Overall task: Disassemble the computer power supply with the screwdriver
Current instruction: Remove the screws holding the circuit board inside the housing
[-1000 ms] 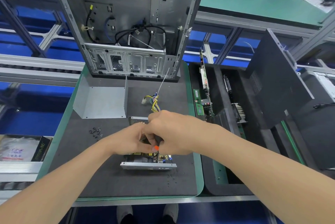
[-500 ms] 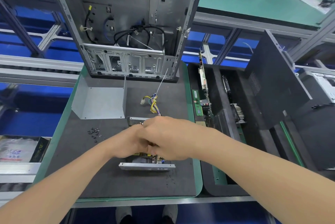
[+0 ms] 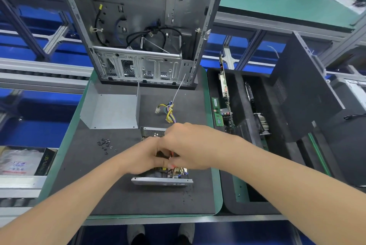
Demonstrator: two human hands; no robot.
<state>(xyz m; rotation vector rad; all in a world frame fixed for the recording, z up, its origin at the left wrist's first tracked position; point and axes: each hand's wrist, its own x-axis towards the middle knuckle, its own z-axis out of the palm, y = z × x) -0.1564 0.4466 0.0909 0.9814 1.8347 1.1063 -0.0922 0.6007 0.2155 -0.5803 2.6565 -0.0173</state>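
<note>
The power supply [image 3: 161, 177] lies at the frame's centre on the tabletop [image 3: 111, 195], with both hands [image 3: 178, 151] meeting over it. Above it in the frame lie its wires [image 3: 168, 111], then the computer case [image 3: 142, 26]. A metal cover [image 3: 111, 110] lies upper left of it, loose screws [image 3: 106, 143] to its left, and a tray of circuit boards [image 3: 227, 110] to its right.

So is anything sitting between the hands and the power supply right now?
Nothing visible. The left hand and right hand are already down on the open power supply, closed around the screwdriver. The removed cover and loose screws lie off to the left.
</note>
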